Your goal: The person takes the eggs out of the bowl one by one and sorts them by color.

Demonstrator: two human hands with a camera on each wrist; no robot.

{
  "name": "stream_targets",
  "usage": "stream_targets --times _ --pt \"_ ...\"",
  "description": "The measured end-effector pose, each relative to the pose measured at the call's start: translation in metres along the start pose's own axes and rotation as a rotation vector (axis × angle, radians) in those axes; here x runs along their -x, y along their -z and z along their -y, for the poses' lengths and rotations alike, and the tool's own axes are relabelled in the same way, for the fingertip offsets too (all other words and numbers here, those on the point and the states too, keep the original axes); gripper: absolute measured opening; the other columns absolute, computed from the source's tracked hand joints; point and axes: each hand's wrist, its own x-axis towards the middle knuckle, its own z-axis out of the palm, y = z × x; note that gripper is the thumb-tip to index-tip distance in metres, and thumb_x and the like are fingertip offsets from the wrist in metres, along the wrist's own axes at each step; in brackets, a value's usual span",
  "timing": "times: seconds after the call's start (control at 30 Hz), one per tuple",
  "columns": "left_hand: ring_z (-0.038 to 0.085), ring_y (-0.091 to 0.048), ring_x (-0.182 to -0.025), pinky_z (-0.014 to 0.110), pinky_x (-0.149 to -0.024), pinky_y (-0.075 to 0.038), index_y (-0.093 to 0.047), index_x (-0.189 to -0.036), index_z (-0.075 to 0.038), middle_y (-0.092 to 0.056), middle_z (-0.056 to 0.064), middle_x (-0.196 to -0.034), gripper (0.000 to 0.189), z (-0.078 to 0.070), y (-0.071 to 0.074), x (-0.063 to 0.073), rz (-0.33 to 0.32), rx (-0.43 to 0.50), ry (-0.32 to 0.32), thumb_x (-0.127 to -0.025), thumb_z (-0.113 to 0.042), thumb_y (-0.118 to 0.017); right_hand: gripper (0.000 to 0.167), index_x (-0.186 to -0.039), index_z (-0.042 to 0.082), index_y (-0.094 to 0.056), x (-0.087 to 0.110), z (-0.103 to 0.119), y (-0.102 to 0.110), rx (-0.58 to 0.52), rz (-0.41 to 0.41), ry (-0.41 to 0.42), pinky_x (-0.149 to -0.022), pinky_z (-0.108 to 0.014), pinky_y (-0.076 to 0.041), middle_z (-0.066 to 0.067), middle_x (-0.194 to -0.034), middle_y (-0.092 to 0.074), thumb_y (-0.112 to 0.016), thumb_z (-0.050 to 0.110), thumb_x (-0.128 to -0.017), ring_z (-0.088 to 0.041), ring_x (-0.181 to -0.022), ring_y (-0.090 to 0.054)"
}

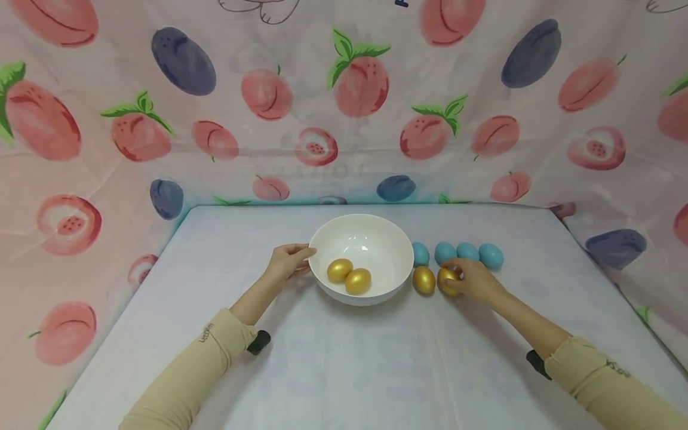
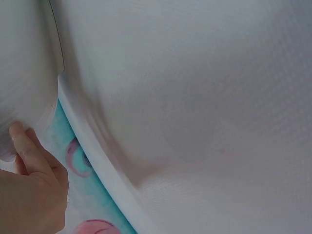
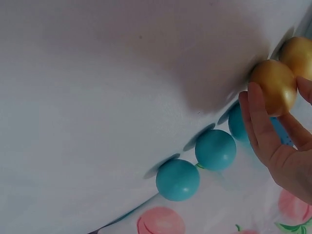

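A white bowl (image 1: 376, 251) stands mid-table with two golden eggs inside, one egg (image 1: 340, 270) touching the other (image 1: 358, 280). My left hand (image 1: 290, 261) grips the bowl's left rim, thumb at the edge and fingers along the outer wall; the left wrist view shows this hand (image 2: 39, 180) against the bowl's side (image 2: 27, 73). Right of the bowl, my right hand (image 1: 475, 280) holds a golden egg (image 3: 273, 87) between thumb and fingers, at the tabletop. Another golden egg (image 1: 424, 280) lies between that egg and the bowl.
Several blue eggs sit in a row behind the golden ones, from one beside the bowl (image 1: 421, 254) to the rightmost egg (image 1: 491, 256). A white cloth covers the table (image 1: 333, 364). A fruit-print curtain (image 1: 301, 77) hangs behind and at the sides.
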Motion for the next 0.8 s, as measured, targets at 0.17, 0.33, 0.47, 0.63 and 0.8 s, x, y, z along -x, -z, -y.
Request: stream_targets --times 0.17,0.33,0.47,0.63,0.8 --pt "0.006 -0.063 -0.068 0.015 -0.066 -0.059 -0.057 -0.123 0.003 -0.063 0.009 -0.103 0.041 -0.0012 0.0001 0.0006 -0.004 0.003 0.011 -0.088 -0.015 -0.065 0.041 -0.117 -0.008 -0.059 -0.0017 0.0016 0.0013 0.010 0.015 -0.010 -0.060 -0.028 -0.052 -0.021 -0.095 -0.064 -0.067 0.017 -0.085 -0.027 -0.082 -0.059" --pt "0.006 -0.063 -0.068 0.016 -0.067 -0.059 -0.056 -0.124 0.003 -0.063 0.012 -0.108 0.041 -0.0020 -0.0001 0.0010 -0.004 0.000 0.014 -0.088 -0.015 -0.065 0.042 -0.117 -0.008 -0.059 -0.0015 0.0026 0.0017 0.008 0.010 -0.011 -0.063 -0.031 -0.052 -0.022 -0.098 -0.064 -0.068 0.016 -0.085 -0.028 -0.082 -0.059" --pt "0.006 -0.064 -0.067 0.016 -0.066 -0.059 -0.057 -0.123 0.003 -0.064 0.012 -0.107 0.041 -0.0023 -0.0001 0.0008 -0.005 0.003 0.013 -0.088 -0.015 -0.065 0.042 -0.118 -0.009 -0.058 -0.0017 0.0032 0.0025 -0.004 0.011 -0.010 -0.064 -0.033 -0.054 -0.023 -0.100 -0.064 -0.068 0.015 -0.085 -0.028 -0.082 -0.059" --pt "0.006 -0.065 -0.068 0.016 -0.067 -0.059 -0.056 -0.123 0.004 -0.065 0.010 -0.102 0.041 -0.0016 -0.0004 0.0004 0.002 0.009 0.003 -0.088 -0.015 -0.065 0.042 -0.117 -0.008 -0.059 -0.0008 0.0033 0.0037 -0.012 0.011 0.001 -0.064 -0.033 -0.054 -0.023 -0.098 -0.064 -0.068 0.014 -0.084 -0.027 -0.079 -0.060" --pt "0.006 -0.063 -0.066 0.015 -0.065 -0.059 -0.057 -0.123 0.003 -0.064 0.008 -0.100 0.040 -0.0014 -0.0009 0.0006 -0.004 0.004 0.010 -0.087 -0.015 -0.065 0.042 -0.117 -0.007 -0.059 -0.0001 0.0033 0.0052 -0.010 0.017 0.006 -0.063 -0.032 -0.055 -0.022 -0.097 -0.065 -0.068 0.013 -0.082 -0.026 -0.078 -0.061"
